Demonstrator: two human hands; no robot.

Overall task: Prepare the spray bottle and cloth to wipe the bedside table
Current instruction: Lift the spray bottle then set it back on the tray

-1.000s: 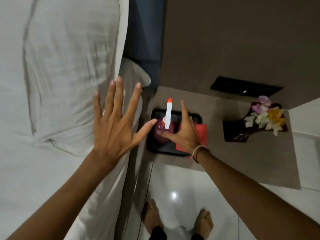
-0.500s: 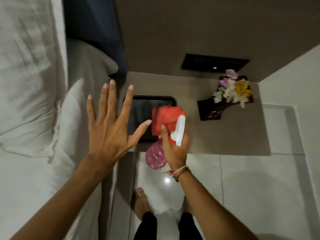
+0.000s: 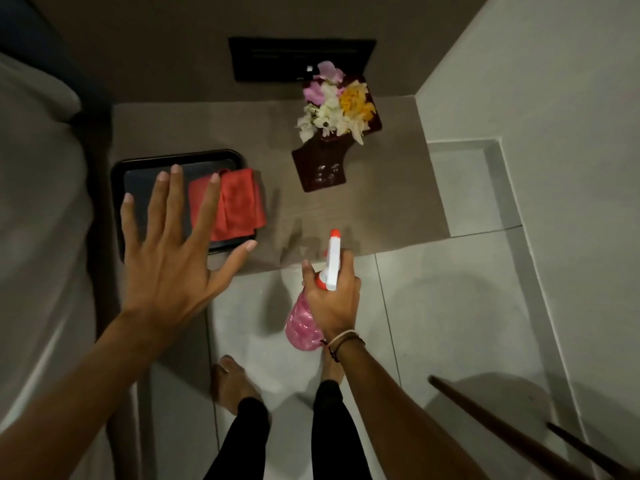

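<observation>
My right hand [image 3: 334, 299] grips a pink spray bottle [image 3: 300, 329] by its neck; the white trigger head with an orange nozzle tip points toward the brown bedside table [image 3: 381, 209]. The bottle hangs just off the table's front edge, over the floor. A folded red cloth [image 3: 239, 202] lies on the right side of a black tray [image 3: 138, 168] at the table's left. My left hand [image 3: 173, 244] hovers above the tray with fingers spread wide, holding nothing; its index finger overlaps the cloth's left edge in view.
A dark vase with pink, white and yellow flowers [image 3: 334, 109] stands at the table's back right. A black panel [image 3: 301, 58] sits on the wall behind. The white bed [image 3: 38, 220] runs along the left. Two dark wooden poles [image 3: 512, 434] lean at lower right. My bare feet stand on white tiles.
My right hand lifted the spray bottle off the tray and pulled it back past the table's edge, turning the nozzle toward the table. The red cloth lies back on the tray. My left hand moved over the tray.
</observation>
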